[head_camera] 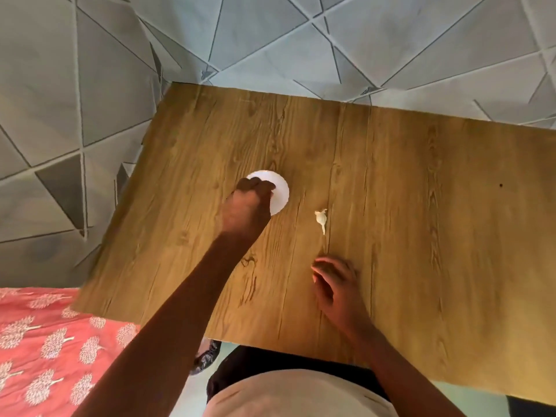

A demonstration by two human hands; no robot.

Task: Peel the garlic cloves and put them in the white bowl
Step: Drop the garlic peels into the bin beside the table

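Left hand (249, 203) bunched over white bowl (281, 192), contents unclear; right hand (335, 281) loosely curled, garlic (320, 218) just beyond it.

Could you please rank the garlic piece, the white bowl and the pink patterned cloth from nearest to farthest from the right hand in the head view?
From the right hand:
1. Garlic piece, just beyond it on the table.
2. White bowl, farther left, under the left hand.
3. Pink patterned cloth, far left, off the table.

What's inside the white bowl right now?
The visible part of the white bowl looks plain white, with no cloves showing. The left hand hangs over its near-left side, fingers bunched, hiding the rest and whatever it holds.
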